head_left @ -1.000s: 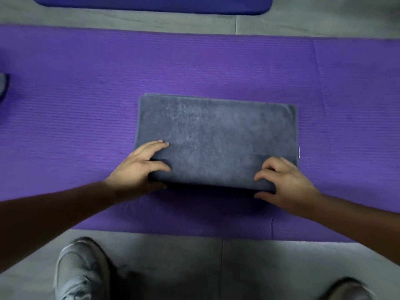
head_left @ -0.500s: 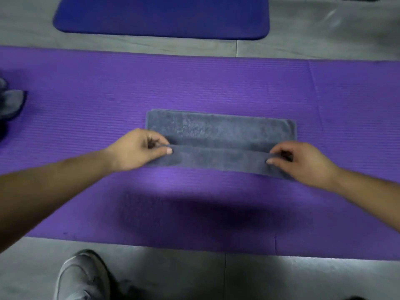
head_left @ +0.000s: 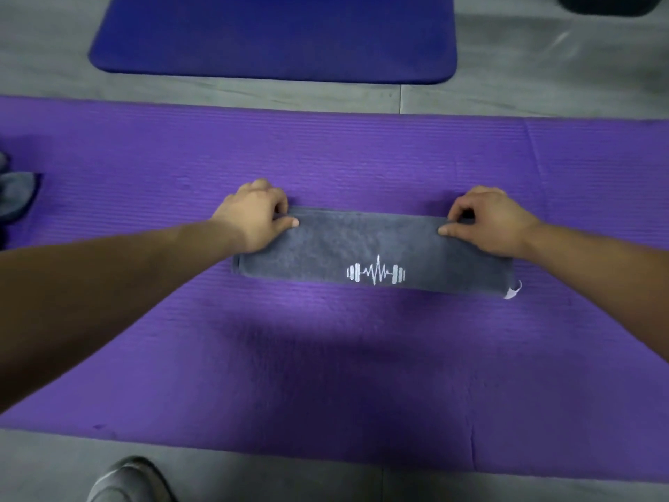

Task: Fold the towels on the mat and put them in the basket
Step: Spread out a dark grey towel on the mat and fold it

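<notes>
A grey towel [head_left: 362,248] lies folded into a long narrow strip across the middle of the purple mat [head_left: 325,356]. A white barbell-and-pulse logo shows on its top face, and a small white tag sticks out at its right end. My left hand [head_left: 257,215] pinches the far left corner of the strip, thumb on top. My right hand [head_left: 485,219] pinches the far right corner the same way. No basket is recognisable in view.
Another grey towel [head_left: 16,197] lies bunched at the mat's left edge. A blue mat [head_left: 275,34] lies on the grey floor beyond. A dark object [head_left: 608,3] sits at the top right corner. My shoe [head_left: 126,480] stands on the floor near the mat's front edge.
Both hands carried the towel's near edge away from me and laid it on the far edge, halving its width. The logo side now faces up.
</notes>
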`<move>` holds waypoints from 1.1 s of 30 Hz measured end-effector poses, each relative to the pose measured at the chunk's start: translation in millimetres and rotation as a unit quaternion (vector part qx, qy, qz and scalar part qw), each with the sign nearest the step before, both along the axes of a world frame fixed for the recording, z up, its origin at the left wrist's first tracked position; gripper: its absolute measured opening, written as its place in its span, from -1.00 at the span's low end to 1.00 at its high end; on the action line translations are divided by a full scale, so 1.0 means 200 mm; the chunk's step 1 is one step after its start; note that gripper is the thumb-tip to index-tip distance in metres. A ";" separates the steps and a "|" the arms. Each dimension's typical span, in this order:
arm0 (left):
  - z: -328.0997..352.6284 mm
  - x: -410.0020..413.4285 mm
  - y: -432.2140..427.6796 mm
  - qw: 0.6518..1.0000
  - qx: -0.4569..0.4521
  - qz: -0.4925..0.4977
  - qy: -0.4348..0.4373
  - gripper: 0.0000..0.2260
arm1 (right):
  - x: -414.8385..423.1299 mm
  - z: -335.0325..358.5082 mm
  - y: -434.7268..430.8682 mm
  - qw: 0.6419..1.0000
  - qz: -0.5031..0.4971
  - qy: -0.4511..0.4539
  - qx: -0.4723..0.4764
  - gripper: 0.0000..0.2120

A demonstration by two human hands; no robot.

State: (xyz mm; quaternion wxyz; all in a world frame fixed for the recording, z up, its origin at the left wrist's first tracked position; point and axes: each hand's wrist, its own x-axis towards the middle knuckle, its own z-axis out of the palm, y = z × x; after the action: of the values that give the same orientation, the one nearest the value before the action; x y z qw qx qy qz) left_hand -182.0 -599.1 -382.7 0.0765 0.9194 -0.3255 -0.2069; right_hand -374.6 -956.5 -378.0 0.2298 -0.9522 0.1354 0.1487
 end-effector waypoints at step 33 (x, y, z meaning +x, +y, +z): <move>0.06 0.03 0.01 0.926 -0.207 0.248 0.195 -0.70 | -0.02 0.09 -0.08 0.991 -0.075 0.005 0.110 -0.66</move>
State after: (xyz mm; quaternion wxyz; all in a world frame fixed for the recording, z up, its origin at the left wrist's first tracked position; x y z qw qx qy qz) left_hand -175.2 -596.8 -371.4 0.3760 0.8759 -0.1010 -0.2848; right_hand -378.4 -972.8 -360.4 0.3424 -0.9078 0.1901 0.1501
